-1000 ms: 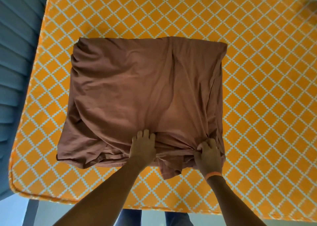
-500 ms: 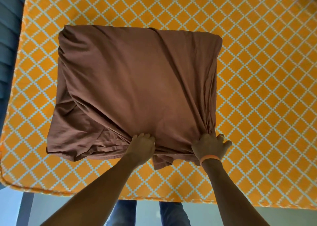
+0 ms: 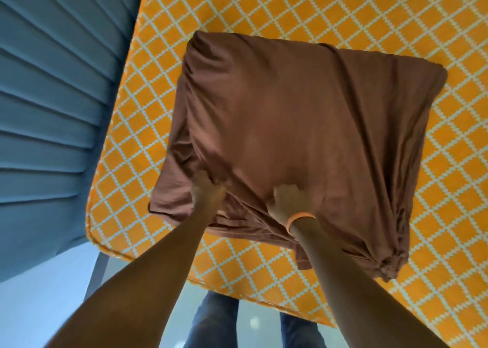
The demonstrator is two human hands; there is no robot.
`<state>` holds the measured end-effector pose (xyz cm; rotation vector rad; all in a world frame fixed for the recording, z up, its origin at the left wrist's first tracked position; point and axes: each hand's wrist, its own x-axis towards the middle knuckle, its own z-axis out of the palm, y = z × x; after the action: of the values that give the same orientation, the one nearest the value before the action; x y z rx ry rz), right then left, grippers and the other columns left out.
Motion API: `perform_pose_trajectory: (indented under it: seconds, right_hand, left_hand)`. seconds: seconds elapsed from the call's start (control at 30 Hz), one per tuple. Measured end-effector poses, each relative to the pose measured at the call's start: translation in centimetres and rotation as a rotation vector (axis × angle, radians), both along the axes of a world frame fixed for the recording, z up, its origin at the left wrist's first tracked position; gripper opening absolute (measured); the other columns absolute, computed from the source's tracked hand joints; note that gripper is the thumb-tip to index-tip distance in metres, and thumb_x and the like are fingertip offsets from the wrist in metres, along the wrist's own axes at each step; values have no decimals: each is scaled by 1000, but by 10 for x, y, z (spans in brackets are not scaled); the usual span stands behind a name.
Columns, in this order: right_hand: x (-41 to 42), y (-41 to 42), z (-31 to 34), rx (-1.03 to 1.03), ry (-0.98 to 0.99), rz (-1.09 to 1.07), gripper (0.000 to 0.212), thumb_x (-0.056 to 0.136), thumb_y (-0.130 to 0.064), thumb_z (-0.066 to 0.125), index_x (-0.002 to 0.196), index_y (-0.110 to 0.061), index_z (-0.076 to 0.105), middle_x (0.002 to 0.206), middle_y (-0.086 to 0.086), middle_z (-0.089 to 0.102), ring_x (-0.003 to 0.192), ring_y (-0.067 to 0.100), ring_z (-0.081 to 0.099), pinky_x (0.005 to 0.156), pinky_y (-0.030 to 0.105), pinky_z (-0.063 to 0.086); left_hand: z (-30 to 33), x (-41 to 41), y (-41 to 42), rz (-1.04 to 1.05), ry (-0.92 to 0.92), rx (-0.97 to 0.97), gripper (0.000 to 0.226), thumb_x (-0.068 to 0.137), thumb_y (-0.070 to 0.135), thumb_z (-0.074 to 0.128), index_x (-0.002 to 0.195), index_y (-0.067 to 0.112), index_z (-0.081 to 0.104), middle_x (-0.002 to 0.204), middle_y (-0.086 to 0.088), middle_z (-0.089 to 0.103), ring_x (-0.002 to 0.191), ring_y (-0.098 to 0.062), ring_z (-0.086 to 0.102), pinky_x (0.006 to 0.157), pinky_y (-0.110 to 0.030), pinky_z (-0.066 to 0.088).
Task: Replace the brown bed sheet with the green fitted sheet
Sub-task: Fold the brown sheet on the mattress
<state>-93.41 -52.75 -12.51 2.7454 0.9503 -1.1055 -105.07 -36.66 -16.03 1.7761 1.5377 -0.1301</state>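
The brown bed sheet (image 3: 303, 126) lies folded into a rough square on the bare orange mattress (image 3: 356, 12) with its white lattice print. Both of my hands are at the sheet's near edge, blurred by motion. My left hand (image 3: 207, 192) digs its fingers into a fold near the sheet's near-left corner. My right hand (image 3: 289, 200), with an orange band at the wrist, grips bunched fabric at the middle of the near edge. Gathered cloth hangs loose at the near-right corner. No green sheet is in view.
A blue ribbed upholstered panel (image 3: 52, 105) runs along the mattress's left side. The mattress's near-left corner (image 3: 92, 236) is rounded. Pale floor (image 3: 45, 295) and my legs in jeans (image 3: 211, 321) show below the near edge.
My right hand has left the near-right corner of the sheet and now grips the middle of the near edge. The view has swung left and tilted, bringing the blue panel into sight.
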Motion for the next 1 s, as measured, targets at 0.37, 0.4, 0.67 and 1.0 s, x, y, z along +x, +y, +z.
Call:
perform_pose_trajectory:
  seconds: [0.37, 0.4, 0.67, 1.0]
  right_hand:
    - [-27, 79, -45, 260, 46, -37, 13, 91, -20, 60, 98, -13, 70, 98, 12, 70, 92, 31, 66, 76, 37, 48]
    - [-22, 73, -49, 326, 107, -165, 13, 91, -21, 65, 88, -10, 72, 85, 12, 71, 82, 30, 65, 71, 36, 45]
    - [-20, 42, -31, 350, 392, -561, 49, 83, -60, 60, 68, -14, 60, 84, -1, 63, 77, 5, 59, 79, 31, 42]
    - [-36, 66, -26, 372, 4, -692, 56, 82, -32, 37, 117, 1, 65, 118, 27, 65, 106, 44, 59, 86, 40, 40]
  left_hand:
    - [-19, -55, 40, -727, 45, 129, 8, 91, 22, 59, 92, 15, 57, 96, -12, 66, 96, -34, 60, 72, -42, 49]
    - [-18, -60, 46, -679, -59, 80, 13, 89, 23, 61, 81, 16, 55, 84, -13, 66, 86, -36, 62, 66, -41, 47]
    - [-23, -126, 61, -452, -196, 50, 28, 92, 27, 54, 65, 20, 49, 66, -5, 58, 66, -26, 58, 58, -38, 44]
    - [-12, 1, 36, -93, -247, -250, 23, 83, 30, 77, 91, 12, 66, 84, -6, 71, 76, -22, 66, 70, -32, 54]
